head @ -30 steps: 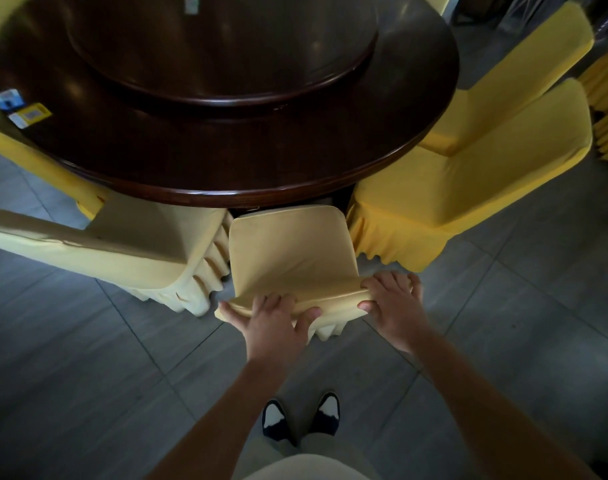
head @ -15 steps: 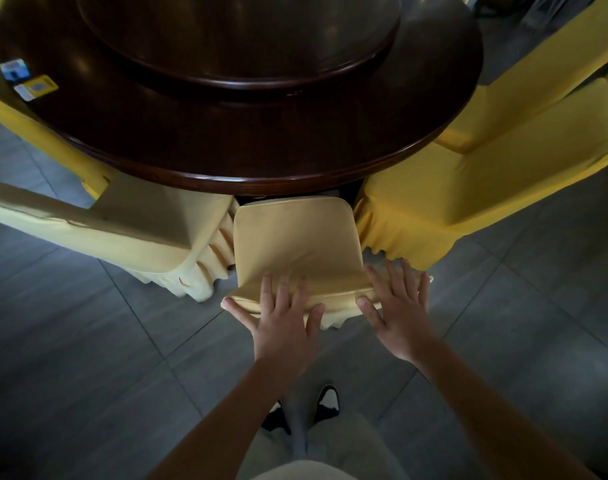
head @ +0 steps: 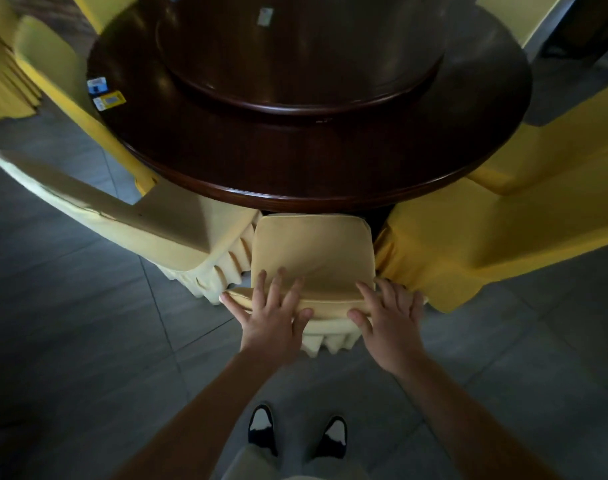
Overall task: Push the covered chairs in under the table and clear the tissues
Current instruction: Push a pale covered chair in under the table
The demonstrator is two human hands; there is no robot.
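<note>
We lay both hands flat, fingers spread, on the chair (head: 313, 258) back's top edge, left (head: 273, 315) and right (head: 389, 318), gripping nothing, to shove it square under the bench (head: 295, 161); tissue packs (head: 103, 93) wait near the rim.

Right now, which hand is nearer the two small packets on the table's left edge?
Left. The left hand rests on the chair-back's left end, below and right of the packets; the right hand rests on its right end, farther away.
</note>
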